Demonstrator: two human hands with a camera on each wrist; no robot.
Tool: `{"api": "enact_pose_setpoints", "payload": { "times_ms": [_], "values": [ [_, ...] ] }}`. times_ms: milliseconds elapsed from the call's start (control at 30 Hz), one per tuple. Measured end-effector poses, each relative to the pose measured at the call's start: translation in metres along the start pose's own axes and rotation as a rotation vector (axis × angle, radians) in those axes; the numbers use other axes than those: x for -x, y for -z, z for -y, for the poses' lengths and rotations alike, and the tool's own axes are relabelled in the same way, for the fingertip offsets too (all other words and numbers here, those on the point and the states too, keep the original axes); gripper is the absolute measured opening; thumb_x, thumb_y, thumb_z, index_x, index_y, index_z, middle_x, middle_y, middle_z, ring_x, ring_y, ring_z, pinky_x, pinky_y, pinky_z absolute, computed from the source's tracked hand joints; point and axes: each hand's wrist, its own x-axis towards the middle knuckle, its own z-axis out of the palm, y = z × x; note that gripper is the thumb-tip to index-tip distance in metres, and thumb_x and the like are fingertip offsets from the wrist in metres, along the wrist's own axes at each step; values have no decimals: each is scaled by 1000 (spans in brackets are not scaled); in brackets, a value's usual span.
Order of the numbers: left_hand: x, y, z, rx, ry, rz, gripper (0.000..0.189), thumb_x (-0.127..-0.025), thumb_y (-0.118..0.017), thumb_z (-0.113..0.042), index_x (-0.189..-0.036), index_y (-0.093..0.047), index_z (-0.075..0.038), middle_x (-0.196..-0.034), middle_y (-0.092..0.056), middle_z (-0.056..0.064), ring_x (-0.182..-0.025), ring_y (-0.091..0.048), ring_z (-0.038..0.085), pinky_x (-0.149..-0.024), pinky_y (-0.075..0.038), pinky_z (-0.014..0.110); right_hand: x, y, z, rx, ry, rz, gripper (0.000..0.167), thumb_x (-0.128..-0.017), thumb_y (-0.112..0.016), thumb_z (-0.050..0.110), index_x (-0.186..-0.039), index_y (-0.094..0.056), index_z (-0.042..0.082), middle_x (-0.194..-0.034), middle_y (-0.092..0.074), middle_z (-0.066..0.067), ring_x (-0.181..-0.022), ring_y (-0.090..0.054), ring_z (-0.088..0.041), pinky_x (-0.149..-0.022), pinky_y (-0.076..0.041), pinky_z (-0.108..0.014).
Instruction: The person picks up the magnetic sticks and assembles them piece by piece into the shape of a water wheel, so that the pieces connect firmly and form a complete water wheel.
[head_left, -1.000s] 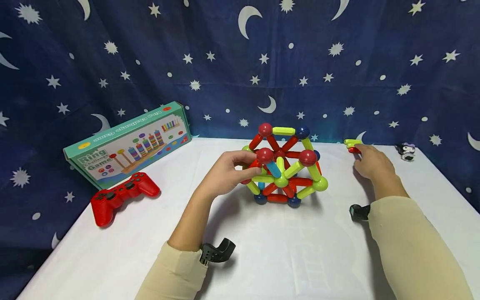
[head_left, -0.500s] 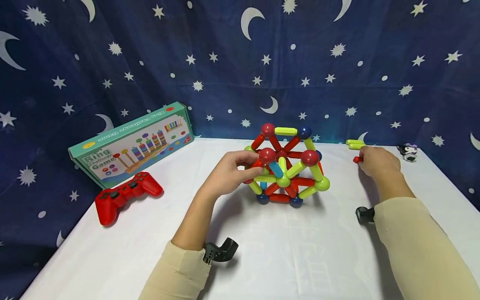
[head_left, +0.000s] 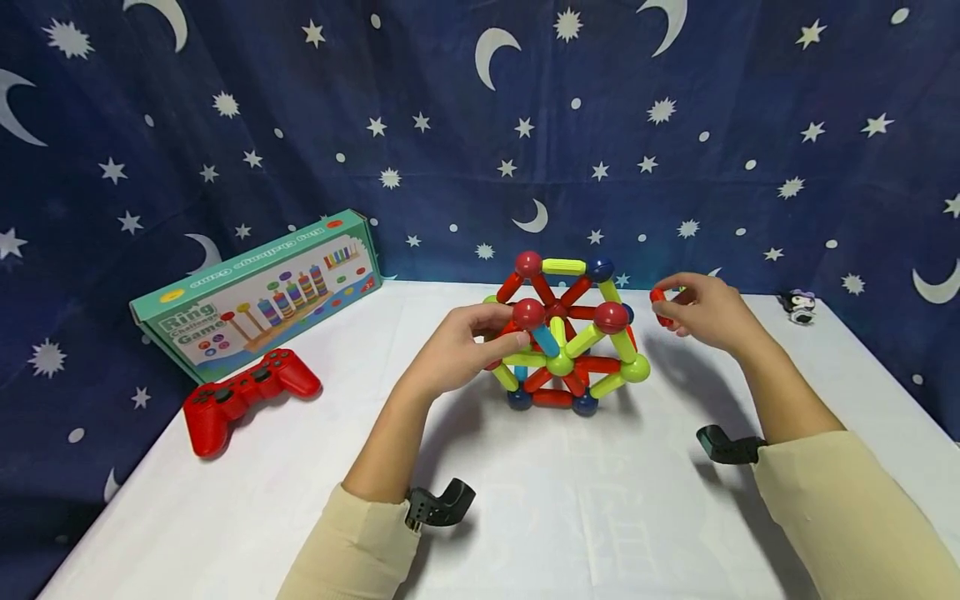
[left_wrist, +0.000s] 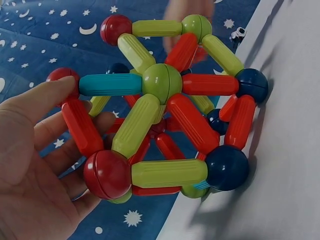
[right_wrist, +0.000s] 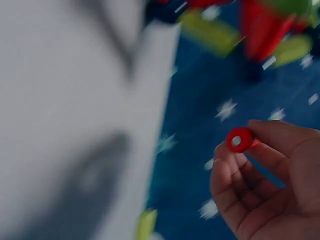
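A lattice of coloured magnetic rods and balls (head_left: 559, 362) stands on the white table. My left hand (head_left: 457, 354) grips its left side. In the left wrist view my thumb (left_wrist: 55, 90) presses a red ball (left_wrist: 56, 75), and the other fingers lie behind a red rod (left_wrist: 81, 127). Right of the lattice, my right hand (head_left: 708, 310) pinches a loose red magnetic rod (head_left: 658, 307) between thumb and fingertips, raised over the table. The right wrist view shows that rod end-on (right_wrist: 244, 135), with a pale dot at its tip.
A red game controller (head_left: 251, 392) lies at the left, in front of a Ring Challenge Game box (head_left: 258, 292). A small black-and-white figurine (head_left: 799, 307) sits at the back right. A yellow-green rod (right_wrist: 146, 225) shows in the right wrist view. A starry curtain (head_left: 420, 192) hangs behind.
My right hand has picked up the red rod from beside the yellow-green rods and carried it left toward the lattice. My left hand keeps its hold in place.
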Motion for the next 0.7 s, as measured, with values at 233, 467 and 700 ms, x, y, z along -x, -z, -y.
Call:
{"api": "enact_pose_setpoints", "payload": {
  "times_ms": [233, 467, 700],
  "values": [
    [0, -1, 0, 1, -10, -9, 34, -97, -72, -28, -126, -73, -11, -107, -71, 5, -95, -63, 23, -72, -57, 32, 19, 6, 74, -138, 130, -218, 47, -100, -69, 34, -138, -61, 7, -109, -74, -21, -71, -69, -9, -67, -52, -24],
    [1, 0, 0, -9, -5, -8, 35, -97, -71, -30, -127, -73, -11, -110, -73, 5, -100, -65, 22, -78, -58, 33, 23, 1, 131, -252, 176, -153, 46, -100, -69, 30, -142, -59, 13, -112, -72, -19, -85, -74, -20, -81, -60, -25],
    [1, 2, 0, -8, -34, -5, 30, -98, -70, -29, -122, -75, -12, -103, -71, 5, -94, -64, 23, -74, -56, 33, 18, -15, 168, -268, 142, -50, 44, -99, -70, 29, -139, -61, 13, -108, -73, -18, -86, -77, -30, -94, -58, -52]
  ]
}}
